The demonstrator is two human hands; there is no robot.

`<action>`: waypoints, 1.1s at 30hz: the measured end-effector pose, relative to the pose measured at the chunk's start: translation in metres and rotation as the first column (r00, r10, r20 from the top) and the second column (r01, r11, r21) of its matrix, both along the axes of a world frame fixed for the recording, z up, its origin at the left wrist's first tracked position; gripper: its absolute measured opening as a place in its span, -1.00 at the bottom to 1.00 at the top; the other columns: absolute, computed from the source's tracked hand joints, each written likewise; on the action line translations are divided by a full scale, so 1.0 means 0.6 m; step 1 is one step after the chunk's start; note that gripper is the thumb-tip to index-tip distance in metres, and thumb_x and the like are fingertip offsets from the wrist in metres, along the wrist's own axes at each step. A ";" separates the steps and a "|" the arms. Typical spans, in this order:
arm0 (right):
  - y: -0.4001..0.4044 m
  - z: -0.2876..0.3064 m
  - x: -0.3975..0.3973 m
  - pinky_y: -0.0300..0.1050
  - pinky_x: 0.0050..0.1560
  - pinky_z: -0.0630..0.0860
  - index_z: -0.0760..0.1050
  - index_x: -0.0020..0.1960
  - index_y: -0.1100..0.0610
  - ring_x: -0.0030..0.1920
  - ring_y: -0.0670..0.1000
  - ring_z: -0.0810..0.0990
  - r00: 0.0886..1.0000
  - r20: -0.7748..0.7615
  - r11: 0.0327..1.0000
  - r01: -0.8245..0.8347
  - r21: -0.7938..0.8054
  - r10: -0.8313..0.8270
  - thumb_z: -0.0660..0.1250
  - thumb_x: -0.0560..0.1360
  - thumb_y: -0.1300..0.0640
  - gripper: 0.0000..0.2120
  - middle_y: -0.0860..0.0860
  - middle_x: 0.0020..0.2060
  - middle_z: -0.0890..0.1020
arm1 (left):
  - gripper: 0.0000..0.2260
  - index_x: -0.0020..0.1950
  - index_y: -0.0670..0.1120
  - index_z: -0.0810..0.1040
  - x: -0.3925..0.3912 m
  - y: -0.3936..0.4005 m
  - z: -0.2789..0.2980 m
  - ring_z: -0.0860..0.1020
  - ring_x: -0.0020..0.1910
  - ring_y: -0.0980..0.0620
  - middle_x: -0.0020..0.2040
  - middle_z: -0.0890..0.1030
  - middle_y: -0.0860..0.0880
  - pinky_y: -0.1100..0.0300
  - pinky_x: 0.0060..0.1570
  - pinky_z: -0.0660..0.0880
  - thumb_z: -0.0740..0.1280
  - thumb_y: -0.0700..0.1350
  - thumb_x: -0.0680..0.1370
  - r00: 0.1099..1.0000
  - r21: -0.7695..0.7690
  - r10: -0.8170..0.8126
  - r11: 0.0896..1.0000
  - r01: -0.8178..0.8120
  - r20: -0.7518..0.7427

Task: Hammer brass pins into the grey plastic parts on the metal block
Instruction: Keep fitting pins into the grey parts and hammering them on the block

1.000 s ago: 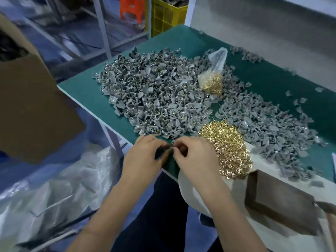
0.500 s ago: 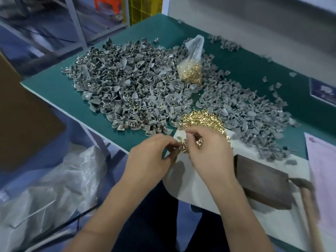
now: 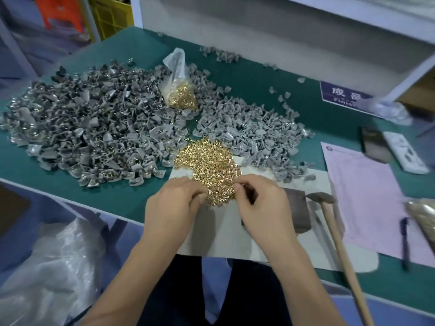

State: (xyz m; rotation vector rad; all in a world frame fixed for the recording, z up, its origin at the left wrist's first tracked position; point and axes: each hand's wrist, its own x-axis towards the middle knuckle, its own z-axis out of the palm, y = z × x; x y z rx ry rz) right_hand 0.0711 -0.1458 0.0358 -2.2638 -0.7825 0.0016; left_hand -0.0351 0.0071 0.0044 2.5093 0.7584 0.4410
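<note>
Hands at the near edge of a pile of brass pins (image 3: 207,161): left hand (image 3: 174,203) and right hand (image 3: 261,203), fingers curled, contents unclear. Metal block (image 3: 296,208) and hammer (image 3: 334,222) just right.

A long table (image 3: 98,203) with a green top and a pale edge fills the view. Behind it rises a white wall panel (image 3: 235,27) with a shelf above. Beyond the far left corner stand 1 yellow crate (image 3: 113,15) and what may be an orange stool (image 3: 61,10) on a bluish floor (image 3: 21,55).
</note>
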 end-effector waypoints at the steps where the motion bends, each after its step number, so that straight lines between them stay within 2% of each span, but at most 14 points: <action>1: -0.002 0.000 0.001 0.04 0.00 0.57 0.64 0.02 -0.05 -0.02 -0.06 0.60 1.000 -0.012 1.000 0.002 0.031 -0.002 0.37 0.58 0.09 -0.91 -0.17 -0.12 0.67 | -0.97 -0.05 0.20 0.62 -0.001 0.000 0.001 0.47 -0.03 0.15 -0.11 0.56 0.24 0.17 -0.27 0.39 0.39 0.08 0.57 1.000 0.017 0.003 1.000 -0.003 0.003; 4: -0.007 -0.001 0.004 0.05 0.00 0.57 0.64 0.02 -0.06 -0.02 -0.07 0.61 1.000 -0.023 0.998 -0.001 0.055 0.003 0.37 0.58 0.08 -0.91 -0.19 -0.11 0.67 | -0.97 -0.07 0.21 0.61 -0.001 0.003 0.004 0.45 -0.06 0.16 -0.15 0.53 0.29 0.24 -0.31 0.30 0.39 0.10 0.56 1.000 0.037 0.008 0.999 -0.008 0.008; 8: -0.008 -0.002 0.006 0.06 0.00 0.57 0.63 0.01 -0.07 -0.02 -0.08 0.61 0.999 -0.038 0.998 -0.015 0.054 0.017 0.36 0.59 0.08 -0.91 -0.19 -0.11 0.66 | -0.90 -0.04 0.22 0.57 0.003 0.002 0.003 0.45 -0.08 0.24 -0.15 0.51 0.26 0.31 -0.28 0.32 0.37 0.20 0.53 0.999 0.030 -0.047 0.998 0.047 -0.021; 12: -0.008 -0.001 0.002 -0.01 -0.05 0.55 0.61 -0.01 -0.10 -0.05 -0.09 0.57 1.000 -0.012 1.000 -0.028 0.002 0.028 0.35 0.59 0.05 -0.92 -0.19 -0.14 0.65 | -0.97 -0.05 0.23 0.60 0.013 -0.003 0.006 0.49 -0.09 0.21 -0.13 0.53 0.26 0.19 -0.20 0.46 0.41 0.13 0.54 0.997 0.009 -0.064 0.998 0.065 -0.035; 17: -0.001 -0.003 0.000 -0.10 -0.14 0.40 0.61 -0.03 -0.12 -0.08 -0.09 0.49 0.997 0.059 0.997 -0.035 -0.069 0.039 0.32 0.58 0.01 -0.90 -0.21 -0.19 0.62 | -0.97 -0.04 0.17 0.60 0.021 -0.002 0.008 0.51 -0.06 0.18 -0.10 0.55 0.20 0.12 -0.10 0.50 0.37 0.07 0.57 0.991 -0.021 -0.128 0.992 0.127 -0.040; 22: 0.003 -0.015 -0.002 -0.06 -0.15 0.45 0.62 -0.06 -0.12 -0.14 -0.06 0.45 0.986 0.164 0.995 -0.020 -0.102 0.037 0.33 0.57 0.00 -0.91 -0.20 -0.21 0.64 | -0.80 0.12 0.23 0.58 0.016 -0.005 0.009 0.52 0.00 0.19 -0.01 0.53 0.21 0.14 -0.11 0.49 0.29 0.23 0.57 0.983 -0.013 -0.167 0.986 0.166 -0.075; 26: 0.009 -0.029 -0.010 -0.03 -0.09 0.46 0.62 -0.02 -0.10 -0.13 -0.02 0.45 0.957 0.291 0.987 0.025 -0.159 0.023 0.32 0.58 0.00 -0.90 -0.19 -0.15 0.66 | -0.68 0.27 0.23 0.49 0.007 -0.023 0.009 0.48 0.13 0.15 0.10 0.49 0.21 0.17 -0.11 0.47 0.31 0.21 0.52 0.985 0.009 -0.157 0.987 0.158 -0.066; 28: 0.008 -0.034 -0.011 -0.03 -0.10 0.46 0.62 -0.02 -0.10 -0.14 -0.01 0.44 0.948 0.318 0.987 0.033 -0.155 0.019 0.33 0.58 0.01 -0.91 -0.18 -0.17 0.66 | -0.68 0.22 0.23 0.49 -0.001 -0.027 0.010 0.47 0.09 0.17 0.07 0.46 0.22 0.19 -0.18 0.42 0.37 0.18 0.48 0.993 0.006 -0.115 0.993 0.116 -0.037; 30: 0.007 -0.036 -0.011 -0.03 -0.11 0.45 0.61 -0.03 -0.10 -0.14 -0.02 0.42 0.945 0.325 0.989 0.032 -0.142 0.016 0.34 0.58 0.02 -0.92 -0.19 -0.18 0.65 | -0.77 0.08 0.22 0.51 -0.009 -0.029 0.009 0.43 0.01 0.20 -0.02 0.47 0.23 0.20 -0.23 0.36 0.39 0.18 0.45 0.996 -0.004 -0.085 0.996 0.085 -0.005; 33: 0.007 -0.036 -0.010 -0.03 -0.10 0.45 0.62 -0.02 -0.10 -0.13 -0.02 0.42 0.945 0.327 0.989 0.031 -0.142 0.017 0.33 0.58 0.01 -0.91 -0.19 -0.17 0.65 | -0.88 -0.04 0.18 0.55 -0.012 -0.029 0.005 0.42 0.00 0.22 -0.08 0.52 0.23 0.21 -0.23 0.40 0.44 0.13 0.48 0.997 -0.008 -0.077 0.997 0.077 -0.003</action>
